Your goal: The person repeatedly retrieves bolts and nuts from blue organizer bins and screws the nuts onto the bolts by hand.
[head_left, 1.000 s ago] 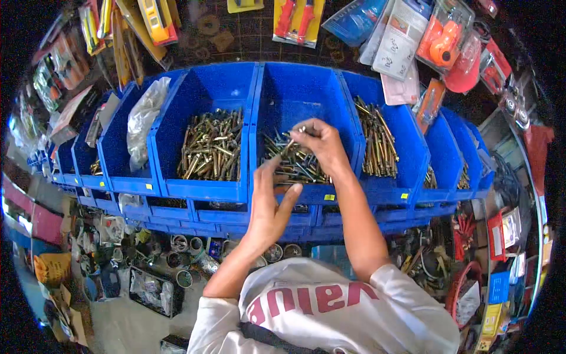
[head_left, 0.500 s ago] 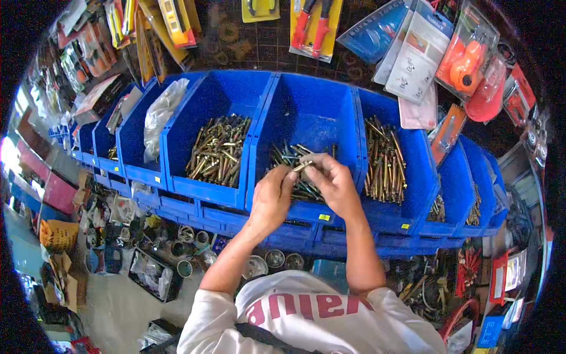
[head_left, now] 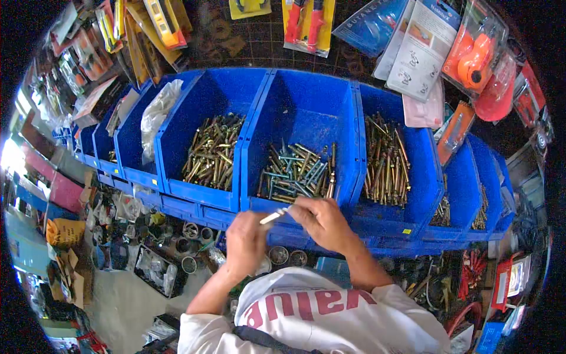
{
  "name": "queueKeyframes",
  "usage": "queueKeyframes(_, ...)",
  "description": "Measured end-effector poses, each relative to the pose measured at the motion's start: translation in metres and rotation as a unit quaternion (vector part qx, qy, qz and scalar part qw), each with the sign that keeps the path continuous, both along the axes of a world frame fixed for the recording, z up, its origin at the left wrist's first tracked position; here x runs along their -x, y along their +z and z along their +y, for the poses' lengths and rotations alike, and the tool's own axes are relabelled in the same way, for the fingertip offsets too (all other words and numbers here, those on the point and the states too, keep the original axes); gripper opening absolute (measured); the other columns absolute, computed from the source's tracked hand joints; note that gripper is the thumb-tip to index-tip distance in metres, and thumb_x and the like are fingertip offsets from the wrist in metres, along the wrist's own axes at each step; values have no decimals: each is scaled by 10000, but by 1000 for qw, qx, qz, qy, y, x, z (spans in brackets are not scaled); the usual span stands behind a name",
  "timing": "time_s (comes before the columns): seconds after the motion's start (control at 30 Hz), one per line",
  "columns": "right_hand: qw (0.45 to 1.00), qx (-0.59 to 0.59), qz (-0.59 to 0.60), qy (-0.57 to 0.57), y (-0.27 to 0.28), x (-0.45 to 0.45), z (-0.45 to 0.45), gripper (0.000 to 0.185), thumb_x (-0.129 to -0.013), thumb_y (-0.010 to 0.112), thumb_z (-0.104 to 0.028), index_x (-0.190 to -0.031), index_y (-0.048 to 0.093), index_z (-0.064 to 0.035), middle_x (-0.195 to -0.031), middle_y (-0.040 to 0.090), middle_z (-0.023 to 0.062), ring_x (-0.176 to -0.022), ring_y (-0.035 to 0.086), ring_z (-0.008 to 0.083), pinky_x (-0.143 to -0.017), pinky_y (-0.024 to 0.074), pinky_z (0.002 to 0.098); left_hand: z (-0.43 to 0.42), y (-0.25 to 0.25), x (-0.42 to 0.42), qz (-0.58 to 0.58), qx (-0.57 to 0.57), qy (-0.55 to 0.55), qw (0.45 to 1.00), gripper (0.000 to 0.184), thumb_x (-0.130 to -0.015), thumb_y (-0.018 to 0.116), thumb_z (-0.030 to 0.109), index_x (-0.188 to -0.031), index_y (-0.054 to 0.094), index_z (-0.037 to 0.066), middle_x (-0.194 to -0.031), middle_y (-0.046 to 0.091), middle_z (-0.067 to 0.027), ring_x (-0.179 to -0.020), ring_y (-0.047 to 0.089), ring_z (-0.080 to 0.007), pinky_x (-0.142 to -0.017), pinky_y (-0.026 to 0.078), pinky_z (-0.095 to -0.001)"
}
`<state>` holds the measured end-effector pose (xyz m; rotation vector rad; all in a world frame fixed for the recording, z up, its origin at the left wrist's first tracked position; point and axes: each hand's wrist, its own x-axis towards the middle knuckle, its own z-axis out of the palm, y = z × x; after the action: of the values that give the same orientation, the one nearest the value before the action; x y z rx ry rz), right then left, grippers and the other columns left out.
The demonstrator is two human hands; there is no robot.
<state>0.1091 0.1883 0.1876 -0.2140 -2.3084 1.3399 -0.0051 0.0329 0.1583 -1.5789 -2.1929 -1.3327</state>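
Note:
My left hand and my right hand are close together in front of the middle blue bin. Between them is a short, shiny metal bolt, slightly blurred. Its lower left end is in my left hand's closed fingers, and the fingertips of my right hand pinch its upper right end. Behind my hands, the middle bin holds loose bolts, some brassy and some bluish.
A bin of brassy bolts stands to the left, another of long bolts to the right. Packaged tools hang above the bins. A black crate sits on the floor at lower left.
Both hands first came together over the bolts in the middle bin, then moved down toward my body with the bolt. The loose bolts in that bin are now uncovered.

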Motion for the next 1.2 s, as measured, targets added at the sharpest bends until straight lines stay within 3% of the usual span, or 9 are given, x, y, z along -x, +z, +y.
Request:
queueKeyframes(0.13, 992, -71, 31, -98, -3, 11, 15, 170, -875, 563, -131, -786, 537, 12, -624, 520, 120, -540, 511, 190, -523, 408, 310, 1, 5, 54, -22, -111, 193, 975, 113, -887, 521, 91, -905, 545, -18, -758, 534, -175, -661, 502, -329, -605, 410, -380)
queueKeyframes(0.17, 988, -97, 40, -113, -9, 16, 19, 103, -854, 565, -94, -835, 540, 4, -687, 546, 152, -621, 551, 286, -588, 437, 364, 4, 10, 65, -8, -106, 217, 971, 132, -894, 523, 104, -927, 550, -21, -769, 547, -183, -666, 507, -333, -607, 414, -369)
queueKeyframes(0.3, 972, -168, -78, -147, -18, 35, 27, 165, -845, 541, -77, -996, 532, -10, -950, 550, 223, -895, 536, 402, -753, 422, 474, 20, 14, 108, 67, -25, 249, 966, 493, -873, 567, 284, -1290, 421, 66, -1218, 465, -156, -1104, 416, -352, -928, 311, -464)
queueKeyframes(0.37, 964, -175, -101, -171, -23, 44, 31, 201, -839, 549, -81, -1030, 543, -20, -971, 542, 224, -905, 532, 409, -774, 425, 468, 22, 20, 105, 62, -45, 239, 968, 566, -847, 602, 286, -1322, 385, 70, -1264, 416, -178, -1126, 394, -370, -958, 301, -462)
queueKeyframes(0.5, 950, -197, -155, -186, -30, 50, 34, 265, -807, 603, -107, -1060, 591, -31, -992, 528, 222, -941, 518, 414, -857, 414, 451, 19, 16, 88, 25, -132, 169, 976, 468, -807, 639, 105, -1234, 465, 31, -1193, 425, -196, -1121, 400, -340, -967, 311, -414)
queueKeyframes(0.77, 948, -213, -141, -192, -29, 55, 30, 272, -766, 652, -104, -986, 568, 34, -1033, 507, 235, -1002, 499, 406, -864, 412, 442, 6, 13, 47, -37, -156, 66, 985, 304, -785, 620, 30, -1081, 555, 8, -1091, 498, -145, -1073, 445, -277, -940, 342, -365)
queueKeyframes(1.0, 962, -186, -66, -187, -36, 56, 37, 156, -726, 617, -12, -854, 533, 20, -869, 587, 215, -829, 574, 403, -721, 458, 422, 9, 5, 27, -116, -145, -17, 982, 261, -789, 614, 38, -1041, 558, -5, -1016, 551, -144, -960, 516, -261, -847, 406, -340)
queueKeyframes(1.13, 987, 101, -26, -119, -11, 33, 17, 150, -796, 648, -29, -891, 535, -6, -824, 581, 15, -777, 554, 67, -656, 454, 234, 8, 10, 19, -195, -107, -40, 974, 322, -806, 598, 52, -1115, 537, -17, -1022, 550, -154, -943, 524, -262, -839, 415, -332)
queueKeyframes(1.2, 975, 212, 31, -52, -5, 22, 5, 180, -797, 660, -29, -927, 535, -23, -856, 584, 23, -783, 553, 78, -668, 454, 227, 8, 11, 19, -139, -97, -34, 985, 340, -838, 595, 89, -1156, 516, -2, -1039, 520, -155, -856, 533, -261, -762, 448, -329)
